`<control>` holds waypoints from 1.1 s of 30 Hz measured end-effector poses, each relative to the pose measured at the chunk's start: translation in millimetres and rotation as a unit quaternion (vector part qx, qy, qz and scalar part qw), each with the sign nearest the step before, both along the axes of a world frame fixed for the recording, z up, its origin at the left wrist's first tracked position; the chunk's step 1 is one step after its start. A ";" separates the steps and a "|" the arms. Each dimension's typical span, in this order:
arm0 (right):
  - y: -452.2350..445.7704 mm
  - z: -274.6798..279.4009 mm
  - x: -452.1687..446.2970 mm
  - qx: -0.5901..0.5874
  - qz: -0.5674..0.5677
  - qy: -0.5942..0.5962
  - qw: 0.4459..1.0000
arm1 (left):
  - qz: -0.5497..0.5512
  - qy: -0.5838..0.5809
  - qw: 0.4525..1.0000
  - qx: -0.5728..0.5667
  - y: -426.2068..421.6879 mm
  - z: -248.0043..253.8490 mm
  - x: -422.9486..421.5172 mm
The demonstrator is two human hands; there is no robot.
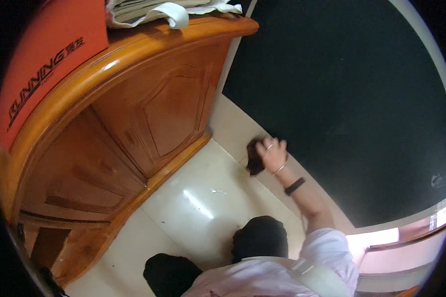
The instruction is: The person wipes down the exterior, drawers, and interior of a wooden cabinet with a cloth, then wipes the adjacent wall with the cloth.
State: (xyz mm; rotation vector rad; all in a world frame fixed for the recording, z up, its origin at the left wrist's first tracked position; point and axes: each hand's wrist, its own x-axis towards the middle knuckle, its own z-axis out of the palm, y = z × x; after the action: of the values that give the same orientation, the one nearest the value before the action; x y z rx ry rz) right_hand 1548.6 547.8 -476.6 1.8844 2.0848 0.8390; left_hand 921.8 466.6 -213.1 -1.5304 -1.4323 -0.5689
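Observation:
My right hand (274,154) is at the pale wall strip just below the dark green board (342,109). Its fingers are bent around the upper edge of a dark brown cloth (254,161), which hangs against the strip. A ring, a thin bangle and a dark band show on this hand and wrist. My left hand is out of view.
On the left stands a wooden cabinet (173,106), with an orange-red box (49,64) and a white cloth bag (176,15) of papers on top. My dark-clad knees (260,238) are over the shiny tiled floor (193,198). Pinkish steps or ledges (396,260) show lower right.

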 end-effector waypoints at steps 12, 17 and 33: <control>123.7 54.0 -27.3 0.091 0.223 -0.167 0.956 | 0.099 -0.035 0.994 0.008 -4.0 -11.0 -10.2; 197.8 131.5 -67.2 0.302 0.182 -0.026 0.936 | 0.013 0.128 0.990 0.055 11.2 -15.0 -38.4; 146.6 -45.0 -66.3 -0.076 0.095 -0.075 0.990 | -0.003 0.094 0.993 0.067 13.5 -9.7 -5.5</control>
State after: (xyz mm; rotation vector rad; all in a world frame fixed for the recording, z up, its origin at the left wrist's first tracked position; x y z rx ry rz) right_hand 1482.3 694.5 -521.6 1.5162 2.1902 0.8079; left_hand 916.3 480.1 -222.7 -1.4413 -1.2227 -0.5011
